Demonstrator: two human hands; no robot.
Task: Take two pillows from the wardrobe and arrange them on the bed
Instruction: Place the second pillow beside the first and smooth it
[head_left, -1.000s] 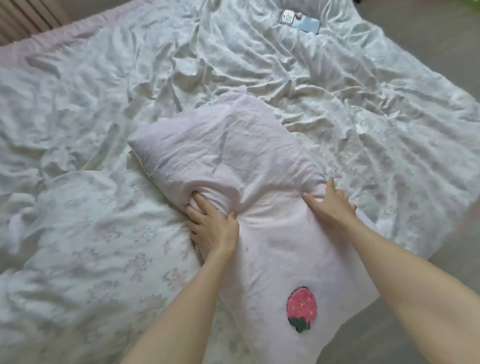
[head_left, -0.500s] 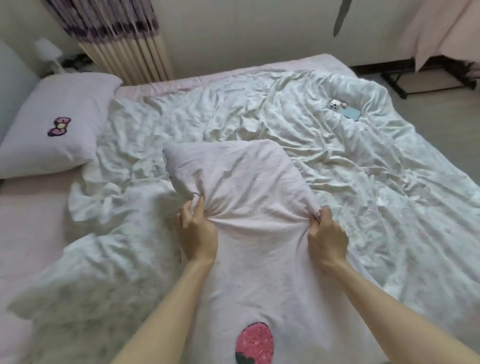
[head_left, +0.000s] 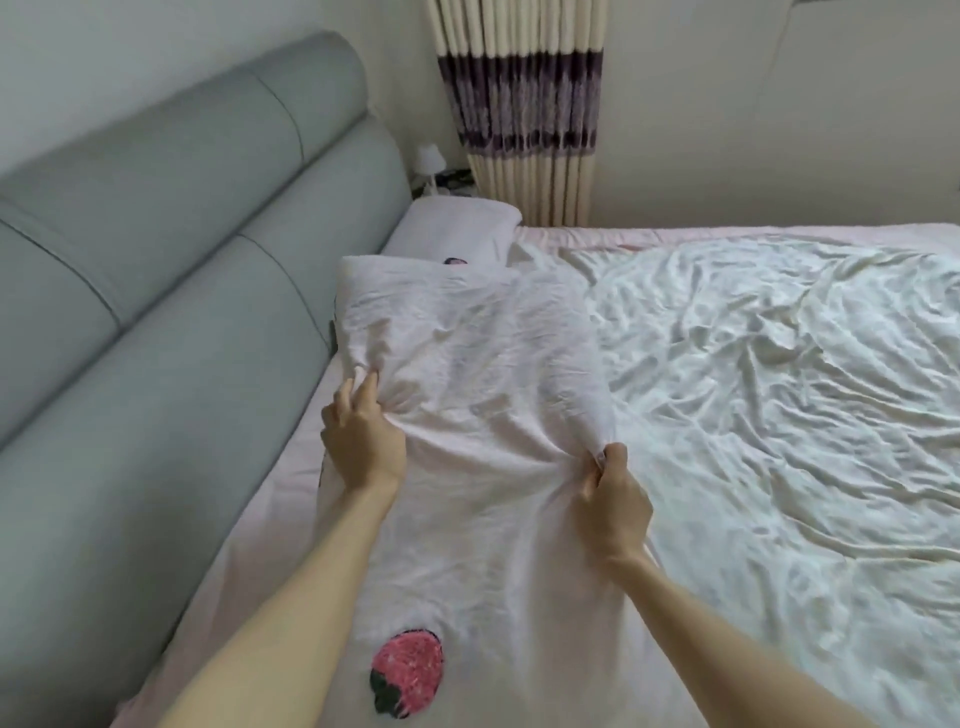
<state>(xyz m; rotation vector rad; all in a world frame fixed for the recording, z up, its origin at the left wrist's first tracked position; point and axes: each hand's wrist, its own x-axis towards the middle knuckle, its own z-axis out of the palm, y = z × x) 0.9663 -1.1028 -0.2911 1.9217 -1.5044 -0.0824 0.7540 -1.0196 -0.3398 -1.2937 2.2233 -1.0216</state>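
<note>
A pale pink pillow with a strawberry patch near its close end lies lengthways at the head of the bed, beside the grey headboard. My left hand pinches a fold of its cover on the left side. My right hand grips the cover on the right side. Behind it, a second pale pillow lies flat by the headboard, its dark patch partly hidden by the near pillow.
A crumpled white quilt covers the right part of the bed. The pink sheet shows along the headboard. A striped curtain and a small lamp stand at the far corner.
The pillow has moved from the middle of the quilt to the head of the bed by the headboard. Both hands kept hold of its cover, and my view swung left.
</note>
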